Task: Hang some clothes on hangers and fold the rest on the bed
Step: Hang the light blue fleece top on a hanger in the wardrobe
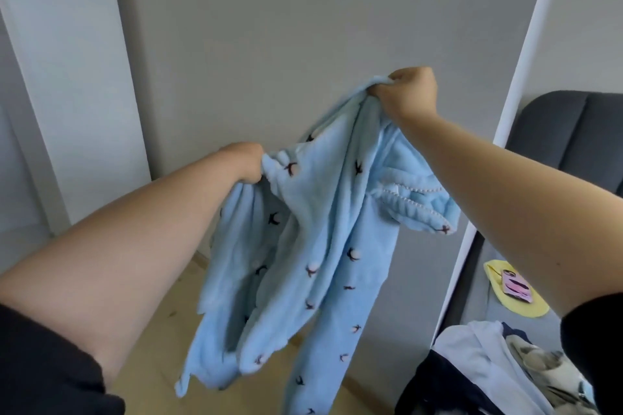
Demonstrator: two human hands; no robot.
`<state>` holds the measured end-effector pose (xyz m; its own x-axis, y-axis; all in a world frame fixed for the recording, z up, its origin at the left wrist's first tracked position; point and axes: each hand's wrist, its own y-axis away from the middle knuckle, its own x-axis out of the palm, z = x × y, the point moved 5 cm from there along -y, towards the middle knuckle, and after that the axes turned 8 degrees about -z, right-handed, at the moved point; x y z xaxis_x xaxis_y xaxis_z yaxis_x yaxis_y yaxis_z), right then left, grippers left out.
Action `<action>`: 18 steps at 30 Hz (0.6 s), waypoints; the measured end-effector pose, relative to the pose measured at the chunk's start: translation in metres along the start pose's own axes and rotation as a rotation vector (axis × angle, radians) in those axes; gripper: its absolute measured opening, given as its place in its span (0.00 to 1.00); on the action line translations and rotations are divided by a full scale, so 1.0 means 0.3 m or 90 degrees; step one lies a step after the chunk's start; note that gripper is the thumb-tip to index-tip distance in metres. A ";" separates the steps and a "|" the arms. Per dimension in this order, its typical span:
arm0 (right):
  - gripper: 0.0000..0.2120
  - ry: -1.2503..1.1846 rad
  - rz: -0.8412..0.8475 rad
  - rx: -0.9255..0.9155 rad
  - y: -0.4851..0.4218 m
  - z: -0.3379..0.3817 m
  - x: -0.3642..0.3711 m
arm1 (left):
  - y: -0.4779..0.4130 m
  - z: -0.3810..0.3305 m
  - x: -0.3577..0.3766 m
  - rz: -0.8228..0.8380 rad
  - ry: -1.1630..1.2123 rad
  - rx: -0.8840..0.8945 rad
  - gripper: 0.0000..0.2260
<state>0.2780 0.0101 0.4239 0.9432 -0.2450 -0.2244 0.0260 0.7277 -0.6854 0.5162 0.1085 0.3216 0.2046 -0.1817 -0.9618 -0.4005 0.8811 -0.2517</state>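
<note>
A light blue fleece garment [313, 246] with small dark bird prints hangs in the air in front of a grey wall. My left hand [244, 162] is shut on a bunched edge of it at the left. My right hand [409, 89] grips another edge higher up at the right. The fabric droops between both hands, and its long parts dangle toward the floor. A pile of other clothes [499, 367], white, dark and patterned, lies at the lower right on the bed. No hanger is in view.
A white upright post [512, 104] stands at the right. Behind it are a grey padded headboard [566, 131] and a yellow cloth [515, 293] with a pink phone [514, 286] on it. Wooden floor [168, 330] lies below. A white door [67, 77] is at the left.
</note>
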 end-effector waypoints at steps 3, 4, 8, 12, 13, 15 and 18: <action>0.16 -0.018 0.018 -0.014 0.025 0.058 0.046 | -0.002 -0.029 -0.017 -0.014 0.460 -0.006 0.20; 0.14 -0.028 0.022 -0.019 0.033 0.078 0.061 | 0.008 -0.053 -0.032 0.026 0.744 0.001 0.24; 0.10 -0.062 0.053 -0.055 0.079 0.152 0.122 | 0.045 -0.178 -0.079 0.100 0.909 0.140 0.26; 0.07 -0.067 0.110 -0.104 0.107 0.162 0.131 | 0.028 -0.180 -0.047 0.000 0.963 -0.006 0.08; 0.13 -0.086 0.126 -0.092 0.102 0.142 0.122 | 0.027 -0.166 -0.030 0.009 1.051 -0.060 0.04; 0.19 -0.122 0.112 -0.046 0.093 0.075 0.088 | 0.023 -0.144 0.010 0.028 1.213 -0.145 0.08; 0.22 -0.015 0.057 0.020 0.093 -0.101 0.039 | 0.031 -0.154 0.040 0.002 1.282 -0.184 0.11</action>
<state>0.2796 0.0082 0.3812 0.9499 -0.1627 -0.2670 -0.0489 0.7660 -0.6409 0.4737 0.0943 0.3028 -0.7958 -0.4890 0.3572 -0.5422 0.8380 -0.0607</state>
